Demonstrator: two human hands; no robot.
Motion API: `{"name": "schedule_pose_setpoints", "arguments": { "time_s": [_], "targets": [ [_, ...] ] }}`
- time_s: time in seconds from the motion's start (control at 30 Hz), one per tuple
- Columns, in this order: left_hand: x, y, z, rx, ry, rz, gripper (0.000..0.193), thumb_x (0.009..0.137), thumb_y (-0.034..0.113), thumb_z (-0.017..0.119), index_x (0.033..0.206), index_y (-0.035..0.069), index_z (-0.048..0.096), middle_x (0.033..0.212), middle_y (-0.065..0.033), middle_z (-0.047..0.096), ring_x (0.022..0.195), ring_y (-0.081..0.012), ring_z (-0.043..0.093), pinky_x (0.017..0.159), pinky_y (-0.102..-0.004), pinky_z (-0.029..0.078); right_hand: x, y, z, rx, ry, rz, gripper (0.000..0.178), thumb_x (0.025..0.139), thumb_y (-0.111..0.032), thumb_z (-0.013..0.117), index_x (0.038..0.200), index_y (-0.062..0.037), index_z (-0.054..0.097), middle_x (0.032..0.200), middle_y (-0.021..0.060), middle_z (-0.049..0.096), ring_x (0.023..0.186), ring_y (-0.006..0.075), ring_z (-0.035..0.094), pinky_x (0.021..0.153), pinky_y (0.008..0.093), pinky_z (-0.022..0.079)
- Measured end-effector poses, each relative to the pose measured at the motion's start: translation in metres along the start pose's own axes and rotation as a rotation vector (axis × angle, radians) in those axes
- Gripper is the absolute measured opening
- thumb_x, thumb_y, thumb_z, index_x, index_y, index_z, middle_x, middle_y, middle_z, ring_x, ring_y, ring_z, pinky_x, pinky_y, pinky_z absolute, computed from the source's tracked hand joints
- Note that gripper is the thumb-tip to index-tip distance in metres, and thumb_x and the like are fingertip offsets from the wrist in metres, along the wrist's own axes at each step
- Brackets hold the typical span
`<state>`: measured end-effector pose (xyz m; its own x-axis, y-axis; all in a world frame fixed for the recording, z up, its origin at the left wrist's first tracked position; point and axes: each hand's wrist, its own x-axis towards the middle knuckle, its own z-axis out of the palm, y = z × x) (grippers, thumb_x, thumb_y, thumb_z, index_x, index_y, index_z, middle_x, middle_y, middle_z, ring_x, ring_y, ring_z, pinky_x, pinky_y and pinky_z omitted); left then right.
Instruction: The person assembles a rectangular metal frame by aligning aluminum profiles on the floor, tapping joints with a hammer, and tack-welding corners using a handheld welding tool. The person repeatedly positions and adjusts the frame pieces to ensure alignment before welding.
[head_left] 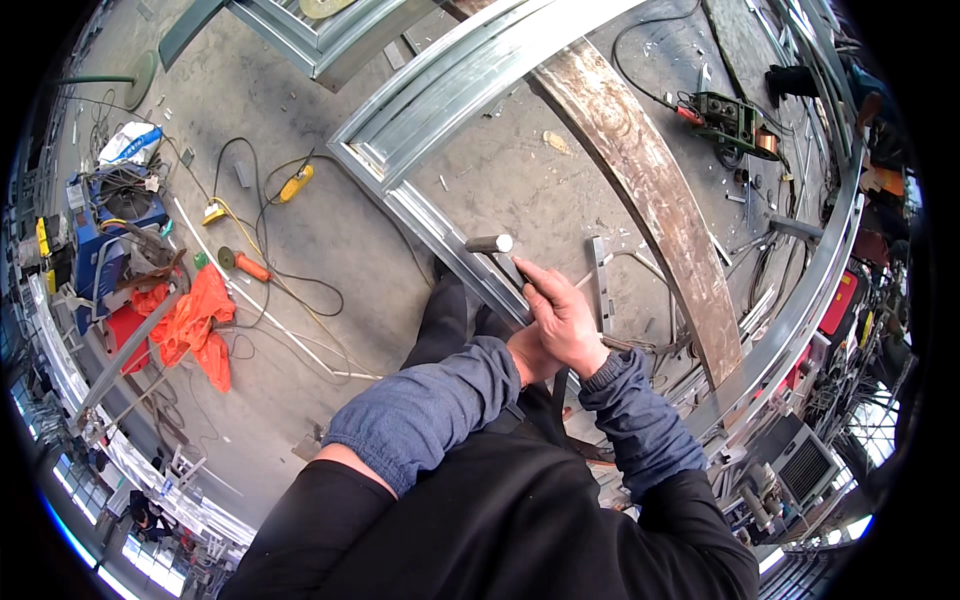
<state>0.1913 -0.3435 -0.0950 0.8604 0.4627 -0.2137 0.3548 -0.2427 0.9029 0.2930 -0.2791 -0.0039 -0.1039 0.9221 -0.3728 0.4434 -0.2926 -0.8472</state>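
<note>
Here, a hammer (489,244) shows over the left edge of a silver metal frame (450,85), near its left corner; whether they touch, I can't tell. My left hand (530,355) and right hand (568,320) are together at its handle, probably steadying the weight; the right hides much of the left, so each one's grip is unclear. The head is a shiny, pale-ended cylinder, the handle dark.
</note>
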Motion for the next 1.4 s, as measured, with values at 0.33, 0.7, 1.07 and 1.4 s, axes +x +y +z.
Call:
{"name": "schedule_pose_setpoints", "arguments": {
  "time_s": [0.33, 0.7, 1.07, 1.4],
  "targets": [
    [-0.003, -0.01, 0.019, -0.002, 0.08, 0.002, 0.044, 0.105, 0.024, 0.054, 0.145, 0.008, 0.06, 0.148, -0.019, 0.061, 0.141, -0.0299, 0.055, 0.12, -0.043, 0.04, -0.001, -0.009, 0.002, -0.006, -0.016, 0.024, 0.039, 0.105, -0.011, 0.065, 0.144, -0.0136, 0.068, 0.096, 0.0161, 0.065, 0.088, 0.0351, 0.065, 0.082, 0.0408, 0.053],
    [0.001, -0.01, 0.023, 0.148, 0.063, -0.002, 0.044, 0.107, 0.025, 0.051, 0.149, 0.011, 0.056, 0.148, -0.0146, 0.058, 0.143, -0.0294, 0.05, 0.123, -0.0406, 0.036, 0.004, -0.001, 0.002, 0.002, -0.059, 0.06, 0.039, 0.105, -0.012, 0.064, 0.144, -0.0142, 0.067, 0.1, 0.0165, 0.066, 0.095, 0.0359, 0.067, 0.087, 0.0411, 0.053],
    [0.002, -0.003, 0.006, 0.097, -0.138, -0.061, 0.049, 0.105, 0.025, 0.051, 0.151, 0.008, 0.057, 0.157, -0.0182, 0.055, 0.15, -0.0312, 0.047, 0.126, -0.0437, 0.033, 0.002, -0.004, 0.0, 0.022, -0.043, 0.047, 0.039, 0.106, -0.013, 0.064, 0.145, -0.0148, 0.067, 0.101, 0.0156, 0.067, 0.096, 0.034, 0.067, 0.089, 0.0394, 0.054],
    [0.001, 0.007, 0.002, 0.264, -0.133, -0.103, 0.049, 0.107, 0.027, 0.05, 0.152, 0.007, 0.054, 0.157, -0.02, 0.053, 0.15, -0.0336, 0.044, 0.127, -0.0452, 0.031, -0.003, 0.01, 0.002, 0.037, -0.008, -0.013, 0.039, 0.105, -0.012, 0.064, 0.144, -0.0135, 0.068, 0.101, 0.0146, 0.067, 0.094, 0.0334, 0.066, 0.087, 0.0413, 0.053]
  ]
}}
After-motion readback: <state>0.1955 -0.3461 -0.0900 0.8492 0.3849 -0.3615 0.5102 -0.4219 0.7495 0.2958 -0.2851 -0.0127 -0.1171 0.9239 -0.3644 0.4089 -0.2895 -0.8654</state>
